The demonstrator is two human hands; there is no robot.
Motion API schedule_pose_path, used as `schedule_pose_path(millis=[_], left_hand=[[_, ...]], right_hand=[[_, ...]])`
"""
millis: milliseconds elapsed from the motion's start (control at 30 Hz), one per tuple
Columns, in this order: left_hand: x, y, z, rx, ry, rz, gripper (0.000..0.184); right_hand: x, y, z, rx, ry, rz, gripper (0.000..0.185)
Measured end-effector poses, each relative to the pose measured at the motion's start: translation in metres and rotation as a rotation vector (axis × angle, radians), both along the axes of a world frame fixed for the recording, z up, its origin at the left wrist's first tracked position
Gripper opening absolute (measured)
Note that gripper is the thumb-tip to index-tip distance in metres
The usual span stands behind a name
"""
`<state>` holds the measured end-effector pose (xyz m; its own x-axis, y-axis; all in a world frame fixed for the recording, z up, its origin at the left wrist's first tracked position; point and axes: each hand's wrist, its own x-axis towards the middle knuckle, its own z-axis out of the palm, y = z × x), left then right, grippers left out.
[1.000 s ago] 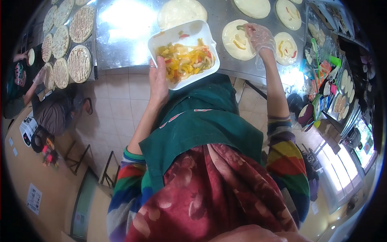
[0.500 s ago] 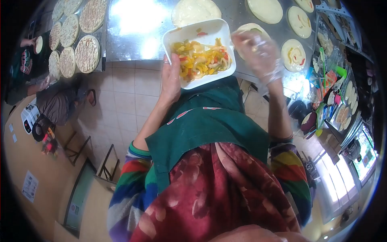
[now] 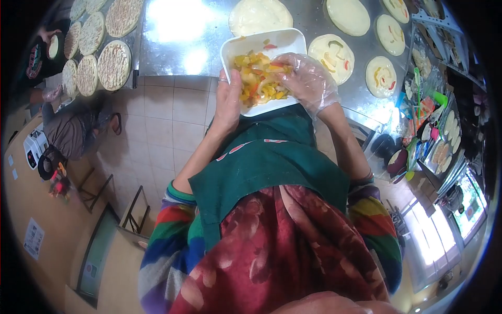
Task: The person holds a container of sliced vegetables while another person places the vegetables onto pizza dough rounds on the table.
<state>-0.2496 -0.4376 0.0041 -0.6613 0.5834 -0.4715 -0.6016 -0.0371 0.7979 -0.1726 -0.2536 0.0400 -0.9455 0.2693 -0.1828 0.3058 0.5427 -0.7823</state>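
My left hand [image 3: 228,102] is closed on the left wall of a white plastic container [image 3: 286,41], thumb inside and fingers beneath, holding it tilted at the table's edge. Cooked pepper strips [image 3: 251,78], yellow, red and green, fill much of it. Inside a clear plastic glove, my right hand [image 3: 307,81] reaches into the container's right side, its fingertips closed among the strips. Just right of that hand lies a pale dough round [image 3: 331,58] with a few pepper strips on top. Behind the container sits a plain dough round [image 3: 260,18].
More dough rounds [image 3: 348,15] lie on the metal table [image 3: 172,52], some topped with strips. Several browned rounds [image 3: 114,65] occupy a surface at left, beside another person [image 3: 78,125]. Bags and utensils crowd a shelf [image 3: 429,104] at right.
My right hand has moved left from over the dough round into the container, uncovering strips on that round. The container has shifted slightly right with my left hand still gripping it.
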Motion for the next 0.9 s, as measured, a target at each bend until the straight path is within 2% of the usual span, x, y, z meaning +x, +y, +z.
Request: schedule_pose_path(millis=[100,300,400,500,600,700,900], left_hand=[[-0.001,-0.002,-0.002,0.013,-0.006,0.001,0.048],[0.0,0.005,-0.001,0.021,0.002,0.015,0.046],[0.002,0.012,-0.003,0.017,-0.003,0.0,0.047],[0.001,0.019,-0.012,-0.002,0.04,-0.07,0.053],[0.0,0.03,-0.013,-0.029,0.074,-0.103,0.055],[-0.005,0.042,-0.013,-0.045,0.066,-0.121,0.055],[-0.014,0.08,-0.017,-0.027,0.063,-0.124,0.055]], right_hand=[[-0.007,-0.002,0.024,-0.11,-0.181,-0.016,0.029],[-0.001,0.002,0.015,-0.153,-0.201,-0.021,0.027],[0.01,0.004,0.005,-0.124,0.008,-0.02,0.026],[0.016,0.012,0.002,0.112,-0.002,0.082,0.021],[0.013,0.024,0.002,0.077,-0.071,0.06,0.023],[0.004,0.041,0.019,-0.14,-0.242,-0.035,0.024],[0.009,0.085,0.007,-0.486,-0.19,-0.203,0.026]])
